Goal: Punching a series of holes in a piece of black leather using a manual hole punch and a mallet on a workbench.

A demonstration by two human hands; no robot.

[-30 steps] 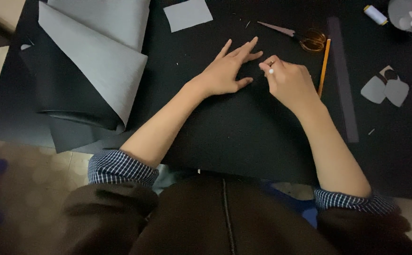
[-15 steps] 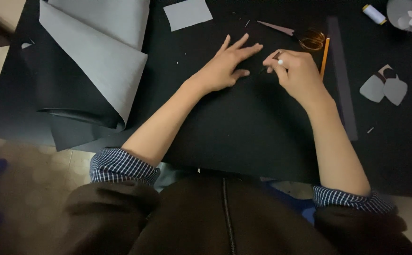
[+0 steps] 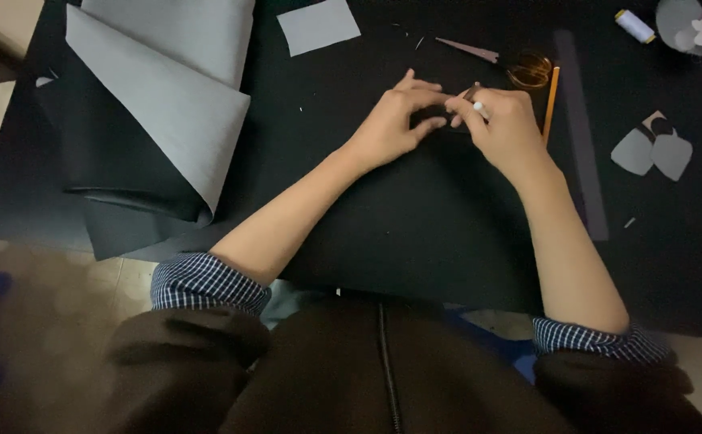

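Pin [image 3: 479, 108], light, stiff and sharp, pinched by its white head in my right hand [image 3: 503, 128]; left hand [image 3: 395, 120] fingertips curled, steadying limp black cloth [image 3: 415, 225].

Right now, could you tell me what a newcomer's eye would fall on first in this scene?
Probably the two hands meeting at the top centre of the black sheet: the left hand and the right hand pinch together around a small white-tipped tool. Next comes the big grey sheet folded over at far left, then the scissors and the pencil just beyond the right hand.
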